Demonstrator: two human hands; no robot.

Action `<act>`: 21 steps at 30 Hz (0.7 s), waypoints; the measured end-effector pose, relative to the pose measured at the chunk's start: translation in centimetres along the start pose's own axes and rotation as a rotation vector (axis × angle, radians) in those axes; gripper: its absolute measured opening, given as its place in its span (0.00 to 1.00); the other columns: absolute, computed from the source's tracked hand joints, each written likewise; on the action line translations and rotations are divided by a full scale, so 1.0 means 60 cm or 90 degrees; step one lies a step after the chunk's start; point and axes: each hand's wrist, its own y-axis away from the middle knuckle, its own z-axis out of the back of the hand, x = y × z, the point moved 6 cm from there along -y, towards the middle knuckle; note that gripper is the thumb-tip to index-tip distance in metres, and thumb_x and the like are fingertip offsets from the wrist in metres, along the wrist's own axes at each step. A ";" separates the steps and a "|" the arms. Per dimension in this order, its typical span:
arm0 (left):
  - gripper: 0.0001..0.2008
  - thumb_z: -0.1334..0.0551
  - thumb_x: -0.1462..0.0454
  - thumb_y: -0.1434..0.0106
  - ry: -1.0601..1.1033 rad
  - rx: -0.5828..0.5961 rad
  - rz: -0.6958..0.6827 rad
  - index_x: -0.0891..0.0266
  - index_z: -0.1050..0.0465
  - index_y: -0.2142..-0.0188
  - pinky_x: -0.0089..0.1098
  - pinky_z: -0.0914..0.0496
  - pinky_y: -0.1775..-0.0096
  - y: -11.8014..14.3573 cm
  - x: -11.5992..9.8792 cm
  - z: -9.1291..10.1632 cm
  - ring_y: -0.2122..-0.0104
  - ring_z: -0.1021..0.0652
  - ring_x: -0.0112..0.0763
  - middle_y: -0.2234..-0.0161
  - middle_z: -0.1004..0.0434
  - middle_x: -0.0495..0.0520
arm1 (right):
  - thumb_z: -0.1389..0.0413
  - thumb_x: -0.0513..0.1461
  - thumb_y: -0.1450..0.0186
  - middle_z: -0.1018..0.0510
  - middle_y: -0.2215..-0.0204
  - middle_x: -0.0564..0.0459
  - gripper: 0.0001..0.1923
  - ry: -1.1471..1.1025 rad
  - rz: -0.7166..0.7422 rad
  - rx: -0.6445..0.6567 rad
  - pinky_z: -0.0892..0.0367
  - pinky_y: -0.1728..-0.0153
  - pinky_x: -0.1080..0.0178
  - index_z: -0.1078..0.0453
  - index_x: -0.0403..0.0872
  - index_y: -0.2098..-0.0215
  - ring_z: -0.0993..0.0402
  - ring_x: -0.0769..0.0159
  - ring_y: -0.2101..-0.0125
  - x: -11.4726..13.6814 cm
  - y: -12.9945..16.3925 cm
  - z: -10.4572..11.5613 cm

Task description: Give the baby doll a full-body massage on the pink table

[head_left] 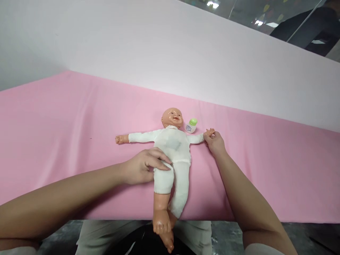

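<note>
A baby doll [172, 145] with a cloth body in white lies on its back, head away from me and feet over the table's near edge. My left hand [147, 164] rests on the hip and upper thigh on the doll's left-of-picture side, fingers stretched out over the cloth. At the right, my right hand [215, 142] is closed around the doll's wrist, pinching it between thumb and fingers; the doll's small fingers stick out above. A small white bottle with a green cap [191, 126] lies tilted beside the doll's head, touched by neither hand.
Pink cloth [106, 106] covers the table, with soft creases at left and right. Behind it rises a white wall [148, 46], topped at the right by a glassy panel [239, 16] showing a dark-clothed person. My lap is below the near edge.
</note>
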 end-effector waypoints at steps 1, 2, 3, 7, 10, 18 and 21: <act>0.12 0.31 0.60 0.29 0.003 -0.025 0.025 0.50 0.14 0.47 0.39 0.22 0.46 0.000 0.008 0.007 0.49 0.17 0.40 0.48 0.15 0.58 | 0.32 0.52 0.39 0.13 0.61 0.47 0.28 -0.011 0.016 -0.010 0.20 0.59 0.54 0.29 0.48 0.47 0.15 0.55 0.63 0.010 0.008 -0.002; 0.12 0.32 0.58 0.28 0.001 -0.055 0.055 0.51 0.14 0.48 0.40 0.21 0.46 0.000 0.017 0.016 0.49 0.17 0.41 0.48 0.14 0.57 | 0.31 0.53 0.39 0.13 0.61 0.48 0.30 -0.024 0.037 -0.023 0.20 0.59 0.55 0.30 0.48 0.46 0.16 0.57 0.64 0.022 0.017 -0.004; 0.12 0.32 0.57 0.28 -0.006 -0.086 0.086 0.52 0.13 0.48 0.41 0.21 0.46 0.000 0.028 0.025 0.49 0.17 0.42 0.48 0.14 0.57 | 0.31 0.54 0.39 0.13 0.60 0.48 0.31 -0.038 0.063 -0.034 0.21 0.59 0.55 0.31 0.48 0.46 0.17 0.58 0.64 0.035 0.028 -0.008; 0.12 0.30 0.58 0.33 -0.054 -0.186 0.223 0.57 0.12 0.53 0.42 0.21 0.45 -0.002 0.081 0.063 0.48 0.16 0.44 0.49 0.14 0.58 | 0.35 0.52 0.33 0.15 0.52 0.47 0.22 -0.015 0.219 -0.015 0.22 0.52 0.52 0.27 0.51 0.47 0.17 0.57 0.57 0.097 0.082 -0.046; 0.11 0.28 0.57 0.39 -0.035 -0.210 0.311 0.58 0.12 0.60 0.40 0.18 0.50 0.000 0.120 0.075 0.49 0.16 0.46 0.47 0.16 0.59 | 0.40 0.44 0.30 0.15 0.49 0.48 0.14 0.093 0.361 0.061 0.25 0.44 0.46 0.22 0.53 0.47 0.19 0.53 0.49 0.134 0.121 -0.087; 0.11 0.30 0.57 0.35 -0.099 -0.198 0.256 0.54 0.11 0.56 0.40 0.20 0.47 -0.001 0.110 0.075 0.49 0.16 0.43 0.48 0.16 0.57 | 0.34 0.48 0.35 0.17 0.51 0.45 0.22 0.071 0.309 0.085 0.25 0.46 0.45 0.25 0.50 0.46 0.21 0.52 0.52 0.122 0.113 -0.097; 0.12 0.30 0.57 0.32 -0.131 -0.166 0.163 0.52 0.12 0.52 0.40 0.20 0.47 -0.003 0.072 0.070 0.50 0.16 0.42 0.50 0.15 0.57 | 0.35 0.51 0.34 0.17 0.54 0.47 0.24 -0.091 0.216 0.068 0.23 0.49 0.50 0.28 0.50 0.45 0.19 0.57 0.56 0.100 0.087 -0.076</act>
